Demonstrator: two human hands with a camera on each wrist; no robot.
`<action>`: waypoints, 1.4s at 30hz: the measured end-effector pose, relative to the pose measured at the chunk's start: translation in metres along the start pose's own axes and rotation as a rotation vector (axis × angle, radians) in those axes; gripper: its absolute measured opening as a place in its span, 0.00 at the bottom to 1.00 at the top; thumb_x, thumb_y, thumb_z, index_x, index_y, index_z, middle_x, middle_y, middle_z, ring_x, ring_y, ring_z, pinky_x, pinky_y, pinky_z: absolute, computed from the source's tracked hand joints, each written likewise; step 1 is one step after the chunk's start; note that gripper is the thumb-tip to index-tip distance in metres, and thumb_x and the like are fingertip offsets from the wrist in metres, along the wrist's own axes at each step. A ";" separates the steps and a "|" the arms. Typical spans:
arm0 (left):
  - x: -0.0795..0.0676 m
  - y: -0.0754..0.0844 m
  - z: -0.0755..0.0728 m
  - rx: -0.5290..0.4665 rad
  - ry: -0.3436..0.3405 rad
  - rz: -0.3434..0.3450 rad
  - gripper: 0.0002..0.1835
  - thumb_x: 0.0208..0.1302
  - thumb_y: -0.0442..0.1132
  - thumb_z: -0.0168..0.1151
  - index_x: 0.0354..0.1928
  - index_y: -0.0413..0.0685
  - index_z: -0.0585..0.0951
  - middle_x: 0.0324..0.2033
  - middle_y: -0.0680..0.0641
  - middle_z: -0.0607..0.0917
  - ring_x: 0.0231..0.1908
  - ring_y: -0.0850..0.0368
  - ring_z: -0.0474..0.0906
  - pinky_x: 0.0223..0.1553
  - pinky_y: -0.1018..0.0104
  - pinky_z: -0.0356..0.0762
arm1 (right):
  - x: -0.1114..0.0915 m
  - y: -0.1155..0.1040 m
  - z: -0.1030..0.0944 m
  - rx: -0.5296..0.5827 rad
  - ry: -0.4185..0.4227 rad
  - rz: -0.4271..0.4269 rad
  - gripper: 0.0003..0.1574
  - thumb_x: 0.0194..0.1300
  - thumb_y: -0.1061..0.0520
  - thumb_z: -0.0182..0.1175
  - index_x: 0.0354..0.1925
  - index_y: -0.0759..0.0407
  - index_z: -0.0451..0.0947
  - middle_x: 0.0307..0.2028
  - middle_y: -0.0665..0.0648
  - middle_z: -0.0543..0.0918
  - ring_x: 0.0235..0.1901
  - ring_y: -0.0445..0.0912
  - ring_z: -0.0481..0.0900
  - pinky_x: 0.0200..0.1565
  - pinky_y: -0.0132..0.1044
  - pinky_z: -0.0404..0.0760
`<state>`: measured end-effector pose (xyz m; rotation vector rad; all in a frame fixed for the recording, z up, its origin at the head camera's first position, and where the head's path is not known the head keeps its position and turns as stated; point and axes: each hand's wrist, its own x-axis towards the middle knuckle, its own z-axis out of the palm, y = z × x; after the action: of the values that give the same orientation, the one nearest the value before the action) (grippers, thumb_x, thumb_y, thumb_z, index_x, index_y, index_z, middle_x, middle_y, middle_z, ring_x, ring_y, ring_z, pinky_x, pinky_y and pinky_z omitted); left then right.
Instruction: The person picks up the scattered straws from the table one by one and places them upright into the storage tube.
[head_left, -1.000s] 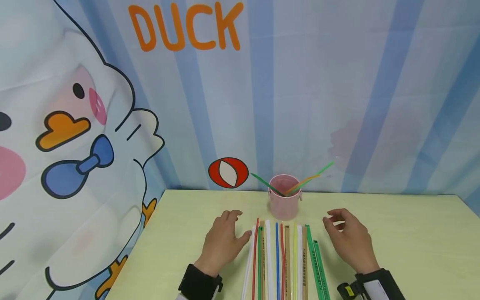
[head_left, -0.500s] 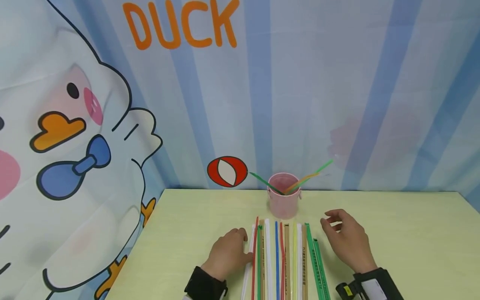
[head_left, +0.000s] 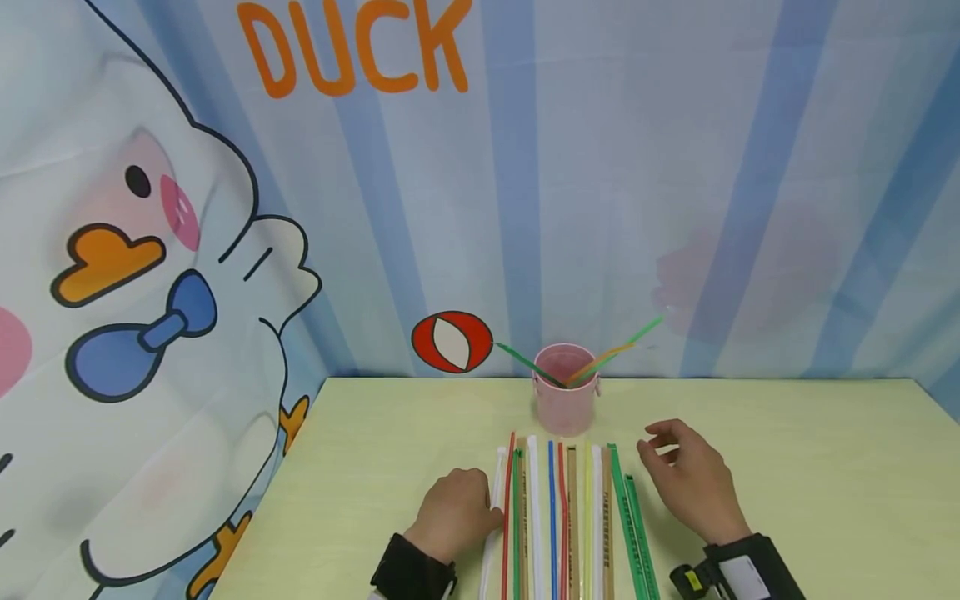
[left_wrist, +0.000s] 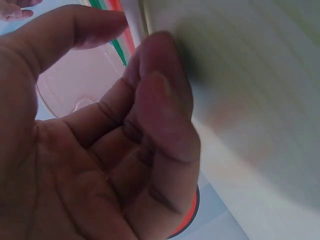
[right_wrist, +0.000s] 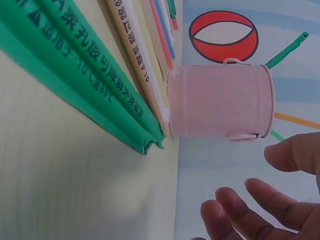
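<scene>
A row of straws in several colours lies side by side on the table, pointing away from me. My left hand (head_left: 455, 517) is at the row's left end, its fingers and thumb on either side of the outermost white straw (head_left: 498, 467), pinching it. The left wrist view shows the thumb (left_wrist: 100, 25) and curled fingertips (left_wrist: 162, 55) close at the straw's edge. My right hand (head_left: 693, 479) hovers right of the row, fingers loosely bent and holding nothing. Nearest to it are two green wrapped straws (right_wrist: 95, 75). Behind the row stands a small pink bucket (head_left: 565, 408).
Two green straws and an orange straw (head_left: 611, 358) lean out of the bucket. The pale yellow table (head_left: 825, 467) ends at a blue striped curtain (head_left: 600, 167) printed with a duck and a red ball.
My left hand has come down and slightly right onto the outer white straw, its fingers curling in. My right hand has stayed nearly still. The head view has shifted a little.
</scene>
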<state>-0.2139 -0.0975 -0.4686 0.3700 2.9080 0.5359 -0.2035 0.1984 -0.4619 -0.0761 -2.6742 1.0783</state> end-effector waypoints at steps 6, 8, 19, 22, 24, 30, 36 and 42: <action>0.000 0.001 0.001 0.002 0.012 -0.008 0.17 0.49 0.40 0.64 0.10 0.49 0.69 0.10 0.54 0.66 0.13 0.57 0.64 0.15 0.65 0.59 | -0.001 0.000 0.000 0.000 -0.025 0.003 0.22 0.68 0.47 0.54 0.52 0.60 0.74 0.42 0.61 0.82 0.37 0.49 0.79 0.34 0.46 0.78; 0.001 0.001 0.001 -0.003 0.011 -0.005 0.18 0.49 0.40 0.64 0.10 0.50 0.68 0.10 0.54 0.65 0.12 0.58 0.63 0.15 0.66 0.59 | -0.002 0.000 0.000 0.002 -0.037 0.006 0.23 0.68 0.47 0.54 0.52 0.60 0.74 0.42 0.61 0.82 0.37 0.49 0.79 0.34 0.46 0.78; -0.001 -0.001 -0.007 -0.059 0.045 -0.012 0.17 0.46 0.38 0.64 0.08 0.51 0.67 0.09 0.55 0.66 0.11 0.58 0.65 0.13 0.66 0.60 | -0.003 0.000 -0.001 0.002 -0.061 0.009 0.22 0.68 0.47 0.54 0.53 0.60 0.74 0.42 0.60 0.82 0.37 0.47 0.79 0.34 0.46 0.78; -0.002 -0.001 -0.013 -0.084 0.056 -0.011 0.16 0.47 0.38 0.64 0.10 0.49 0.70 0.10 0.54 0.67 0.12 0.58 0.66 0.14 0.66 0.60 | -0.003 0.001 -0.001 0.003 -0.062 0.008 0.22 0.68 0.47 0.54 0.53 0.60 0.74 0.42 0.60 0.82 0.37 0.47 0.79 0.34 0.46 0.78; -0.003 0.000 -0.018 -0.094 0.068 0.000 0.14 0.48 0.37 0.64 0.12 0.49 0.71 0.11 0.54 0.68 0.13 0.57 0.66 0.15 0.66 0.61 | -0.004 0.001 0.000 0.003 -0.062 0.007 0.22 0.68 0.47 0.54 0.53 0.60 0.74 0.42 0.60 0.82 0.37 0.47 0.79 0.34 0.46 0.78; -0.007 0.003 -0.030 -0.092 0.149 0.088 0.07 0.49 0.36 0.62 0.22 0.49 0.73 0.12 0.53 0.70 0.14 0.59 0.65 0.16 0.67 0.61 | -0.005 0.003 0.000 0.003 -0.063 -0.003 0.22 0.68 0.47 0.55 0.53 0.60 0.73 0.42 0.59 0.82 0.37 0.47 0.79 0.34 0.46 0.78; -0.010 0.016 -0.042 -0.091 0.251 0.164 0.05 0.53 0.38 0.61 0.26 0.50 0.73 0.12 0.55 0.69 0.13 0.62 0.64 0.15 0.69 0.60 | -0.005 0.003 -0.001 0.005 -0.056 -0.014 0.22 0.68 0.47 0.54 0.53 0.60 0.73 0.42 0.59 0.83 0.37 0.47 0.79 0.34 0.47 0.78; -0.011 0.037 -0.061 -0.141 0.417 0.232 0.06 0.56 0.40 0.62 0.31 0.51 0.74 0.17 0.57 0.73 0.16 0.64 0.66 0.16 0.70 0.65 | -0.003 0.002 -0.003 0.010 -0.055 -0.017 0.22 0.68 0.46 0.55 0.53 0.59 0.74 0.42 0.59 0.83 0.36 0.47 0.79 0.34 0.46 0.78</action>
<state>-0.2077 -0.0876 -0.3972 0.6513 3.2101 0.9521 -0.1996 0.2008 -0.4618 -0.0217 -2.7127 1.1048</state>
